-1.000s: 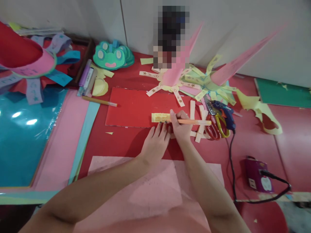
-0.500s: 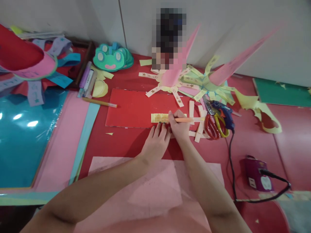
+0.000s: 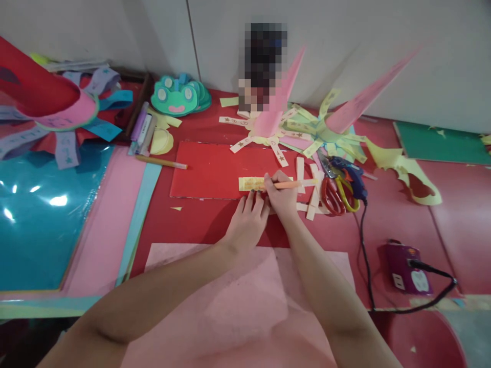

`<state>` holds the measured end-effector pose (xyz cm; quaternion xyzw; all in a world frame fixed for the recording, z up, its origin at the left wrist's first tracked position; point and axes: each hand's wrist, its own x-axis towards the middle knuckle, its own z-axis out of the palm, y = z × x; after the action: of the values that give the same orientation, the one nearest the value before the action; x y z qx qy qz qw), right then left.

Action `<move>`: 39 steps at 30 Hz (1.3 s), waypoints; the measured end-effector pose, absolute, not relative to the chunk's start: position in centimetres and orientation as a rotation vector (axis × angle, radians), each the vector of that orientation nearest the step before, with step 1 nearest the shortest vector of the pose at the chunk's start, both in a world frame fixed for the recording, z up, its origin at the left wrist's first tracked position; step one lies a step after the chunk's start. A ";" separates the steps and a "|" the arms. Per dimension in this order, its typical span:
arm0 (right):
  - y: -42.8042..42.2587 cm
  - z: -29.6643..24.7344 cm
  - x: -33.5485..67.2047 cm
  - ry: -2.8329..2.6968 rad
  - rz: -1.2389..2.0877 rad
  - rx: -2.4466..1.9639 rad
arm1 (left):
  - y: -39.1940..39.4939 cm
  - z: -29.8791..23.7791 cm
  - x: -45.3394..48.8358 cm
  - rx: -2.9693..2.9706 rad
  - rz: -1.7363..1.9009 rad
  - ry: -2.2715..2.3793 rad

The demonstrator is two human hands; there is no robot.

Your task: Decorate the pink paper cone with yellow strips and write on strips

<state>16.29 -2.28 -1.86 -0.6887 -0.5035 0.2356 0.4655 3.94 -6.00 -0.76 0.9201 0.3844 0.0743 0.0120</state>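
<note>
My right hand is closed around an orange pen, its tip at a pale yellow paper strip. Brownish marks cover the strip's left part. It lies on a red board. My left hand rests flat, fingers extended, with the fingertips on the strip's lower edge. Just right of my right hand lie several loose cream paper strips. Beyond the board stand two pink paper cones with lettered strips fanned around their bases.
Red-and-yellow scissors lie beside a blue glue gun, its cord running to a purple box. A gold pen, markers and green frog cutouts are at the left. A teal sheet covers the left side.
The whole view has shifted slightly. Both hands keep nearly the same place on the strip, and the pen has tilted a little.
</note>
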 end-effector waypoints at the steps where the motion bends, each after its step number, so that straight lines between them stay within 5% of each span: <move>1: -2.3 -1.9 16.3 -1.239 0.578 -1.689 | -6.0 -0.8 3.9 2.871 0.226 1.201; 39: -2.2 -2.6 16.6 -1.167 0.526 -1.600 | -6.8 -0.2 5.5 2.868 0.017 1.263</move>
<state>16.59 -2.18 -2.57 -0.6672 -0.4867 0.2193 0.5196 5.49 -6.75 -0.23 0.9152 0.4029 0.0055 0.0041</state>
